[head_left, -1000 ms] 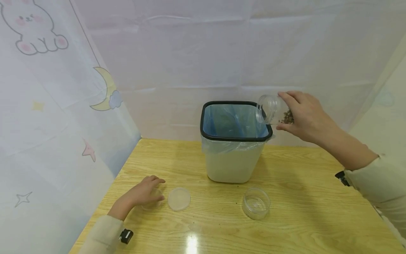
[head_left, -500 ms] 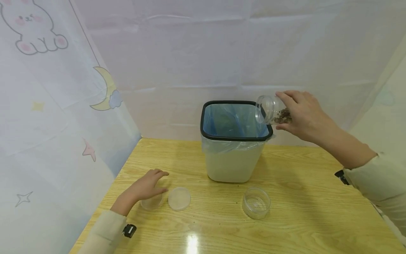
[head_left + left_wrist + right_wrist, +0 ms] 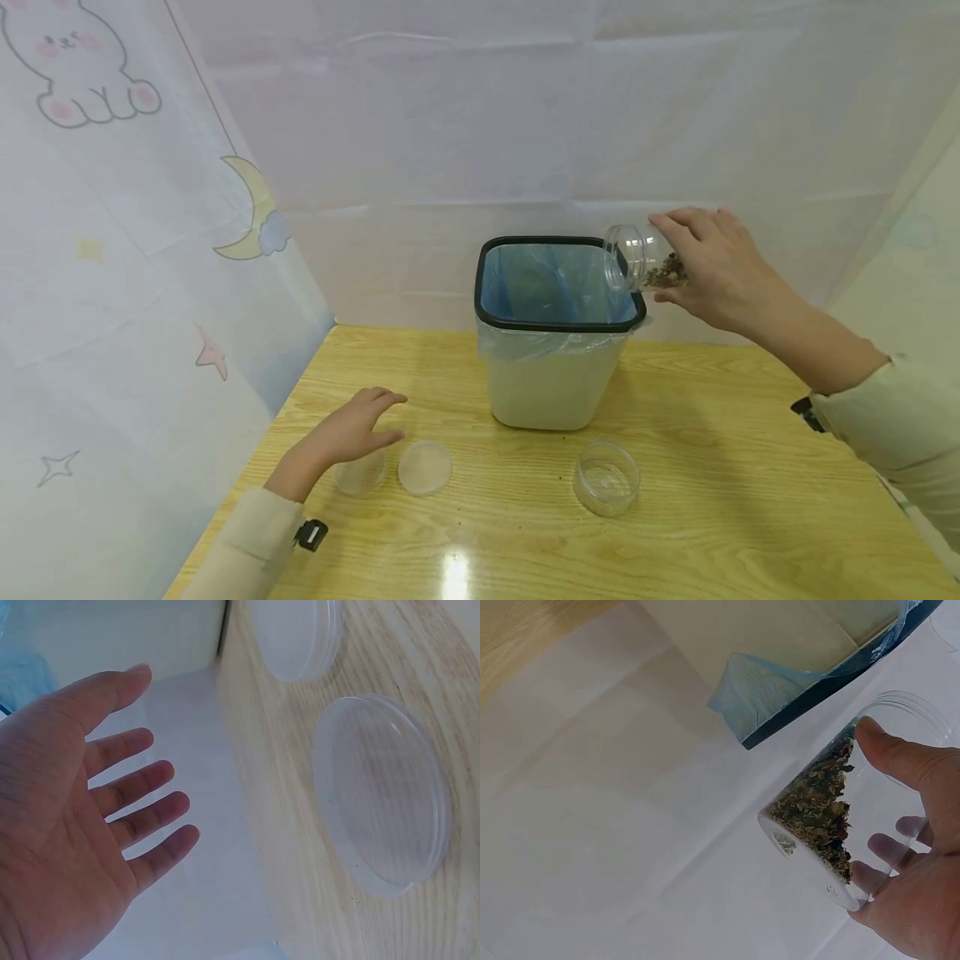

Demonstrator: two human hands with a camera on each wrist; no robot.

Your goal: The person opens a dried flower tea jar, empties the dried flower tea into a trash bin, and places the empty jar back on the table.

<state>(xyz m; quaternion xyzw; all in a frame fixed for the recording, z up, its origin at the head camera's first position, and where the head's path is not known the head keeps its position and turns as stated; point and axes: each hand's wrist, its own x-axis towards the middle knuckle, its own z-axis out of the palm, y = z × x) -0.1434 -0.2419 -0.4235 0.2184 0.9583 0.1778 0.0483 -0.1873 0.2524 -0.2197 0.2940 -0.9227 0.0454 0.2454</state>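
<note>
My right hand [image 3: 716, 271] grips a clear plastic jar [image 3: 626, 258], tipped on its side with its open mouth over the right rim of the trash can [image 3: 555, 375]. Dried, leafy brown-green bits [image 3: 817, 802] lie along the jar's lower side, as the right wrist view shows. On the other side, my left hand [image 3: 348, 429] hovers with fingers spread and nothing in it. Below it lies a clear round lid [image 3: 382, 795] on the table. A second, frosted lid [image 3: 425, 468] sits just to the right.
A clear, shallow round container [image 3: 607, 479] stands in front of the can. A blue bag lines the can, folded over its black rim [image 3: 558, 327]. Small dark crumbs dot the wooden table [image 3: 480, 533]. Pale printed sheets [image 3: 450, 125] hang behind and at the left.
My left hand has risen off the clear lid and shifted forward and right. Inside the tilted jar, the dried bits have slid toward the mouth. My right hand has barely moved.
</note>
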